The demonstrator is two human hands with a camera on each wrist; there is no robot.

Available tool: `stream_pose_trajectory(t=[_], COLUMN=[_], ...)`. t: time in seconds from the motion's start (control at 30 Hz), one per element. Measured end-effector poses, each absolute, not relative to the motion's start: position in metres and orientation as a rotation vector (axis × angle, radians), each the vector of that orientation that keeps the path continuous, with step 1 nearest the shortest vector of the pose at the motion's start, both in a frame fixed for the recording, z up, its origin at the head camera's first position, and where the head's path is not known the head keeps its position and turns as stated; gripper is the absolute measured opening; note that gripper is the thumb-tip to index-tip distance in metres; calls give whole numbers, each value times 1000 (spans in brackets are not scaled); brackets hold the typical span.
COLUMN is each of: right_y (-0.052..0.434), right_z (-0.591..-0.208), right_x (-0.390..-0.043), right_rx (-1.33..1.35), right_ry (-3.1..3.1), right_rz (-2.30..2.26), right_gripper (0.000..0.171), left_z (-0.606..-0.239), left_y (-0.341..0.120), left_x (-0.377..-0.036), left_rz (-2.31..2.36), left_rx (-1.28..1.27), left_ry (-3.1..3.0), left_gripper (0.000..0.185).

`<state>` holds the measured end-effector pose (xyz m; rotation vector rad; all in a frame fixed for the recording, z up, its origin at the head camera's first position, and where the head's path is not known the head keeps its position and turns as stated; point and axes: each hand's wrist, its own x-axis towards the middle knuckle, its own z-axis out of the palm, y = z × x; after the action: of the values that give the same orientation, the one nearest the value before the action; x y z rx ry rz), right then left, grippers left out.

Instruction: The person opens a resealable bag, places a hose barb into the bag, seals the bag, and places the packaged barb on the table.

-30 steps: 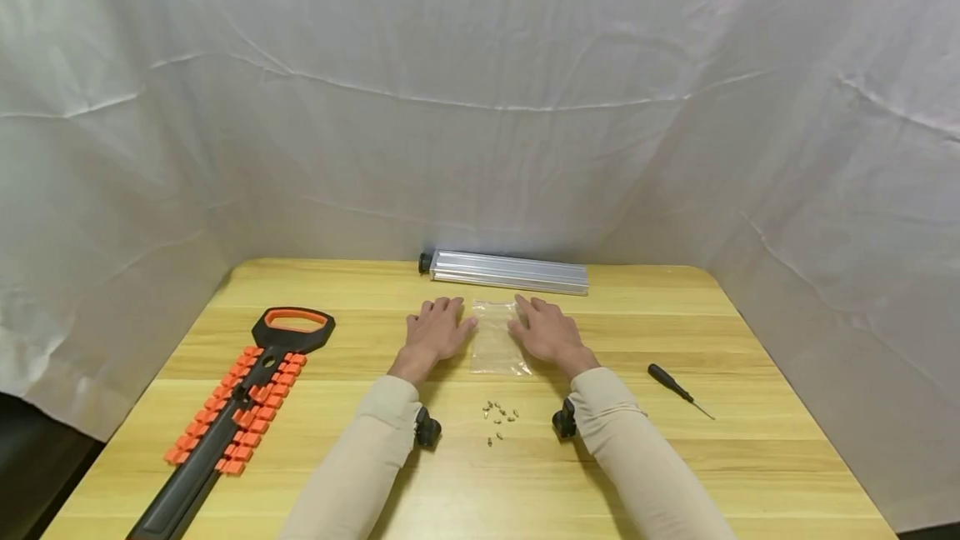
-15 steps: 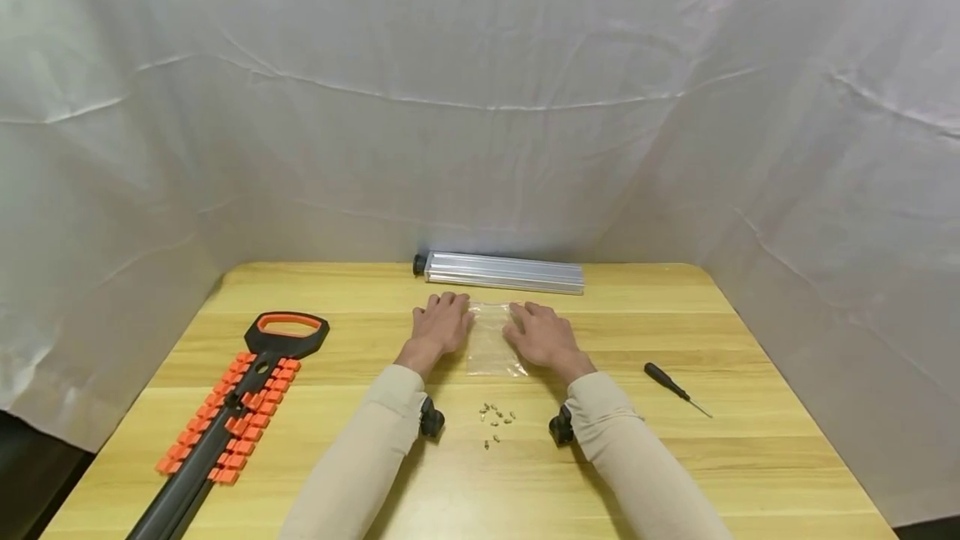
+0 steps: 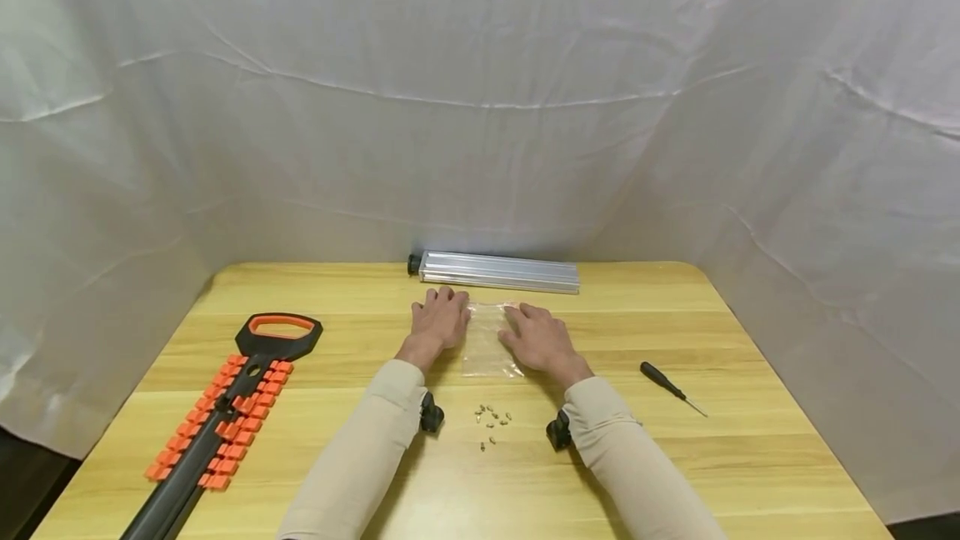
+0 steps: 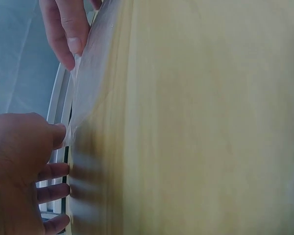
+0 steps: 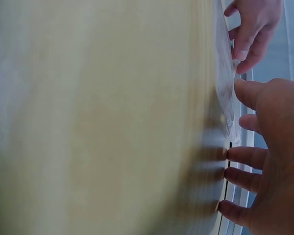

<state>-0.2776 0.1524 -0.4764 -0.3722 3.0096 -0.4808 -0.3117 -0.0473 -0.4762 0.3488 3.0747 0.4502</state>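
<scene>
Both hands flat, fingers relaxed: left hand [image 3: 437, 322], right hand [image 3: 534, 336] pressing clear bag [image 3: 489, 338] edges; bag outline barely discernible, wrist views blurred.

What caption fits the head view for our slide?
Two hands, left hand and right hand, touch a clear bag on a wooden table, small screws nearby.

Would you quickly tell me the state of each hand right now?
Left hand: open, fingers flat on the table, thumb touching the left edge of the clear plastic bag.
Right hand: open, fingers resting on the bag's right edge.
</scene>
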Motion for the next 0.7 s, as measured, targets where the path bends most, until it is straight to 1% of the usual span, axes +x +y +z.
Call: stream_pose_trajectory(t=[0.1, 0.7], right_y=[152, 149], right_z=[-476, -474], right_x=[-276, -273], right_rx=[-377, -370], right_ry=[3011, 3002], right_rz=[-477, -461], right_gripper=[57, 57], left_z=[-478, -476], left_y=[-47, -48], left_x=[-313, -307], left_rz=[450, 453], left_rx=[347, 333], left_ry=[3082, 3086], left_gripper=[37, 37])
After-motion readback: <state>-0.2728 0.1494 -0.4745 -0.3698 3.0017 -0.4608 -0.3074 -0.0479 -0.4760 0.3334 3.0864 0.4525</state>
